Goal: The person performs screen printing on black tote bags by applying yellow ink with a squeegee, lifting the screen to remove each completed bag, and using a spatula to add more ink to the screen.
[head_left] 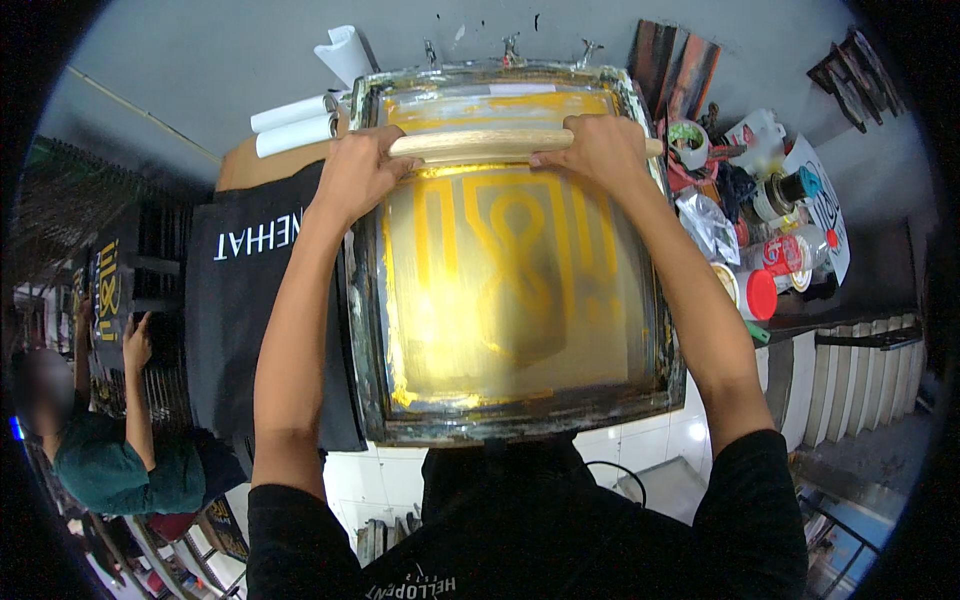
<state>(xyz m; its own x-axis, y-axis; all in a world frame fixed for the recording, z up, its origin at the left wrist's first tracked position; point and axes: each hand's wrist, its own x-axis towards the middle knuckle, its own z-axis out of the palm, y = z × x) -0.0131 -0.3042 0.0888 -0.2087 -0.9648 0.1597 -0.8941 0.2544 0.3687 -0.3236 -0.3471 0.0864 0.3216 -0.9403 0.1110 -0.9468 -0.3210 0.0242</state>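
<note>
A framed printing screen lies flat before me, its mesh showing a yellow looped design and its dark frame crusted with ink. Across its far part runs a wooden squeegee, level from side to side. My left hand grips the squeegee near its left end, thumb on the near side. Toward the right end, my right hand is wrapped round the same handle. Gold ink lines the mesh just below the squeegee, with more smeared along the left and lower edges. The blade's edge is hidden under the handle.
Black printed fabric lies to the left, with white paper rolls beyond it. Metal clamps stand behind the frame. Bottles, tubs and a red-lidded jar crowd the right. At far left, another person handles a black printed piece.
</note>
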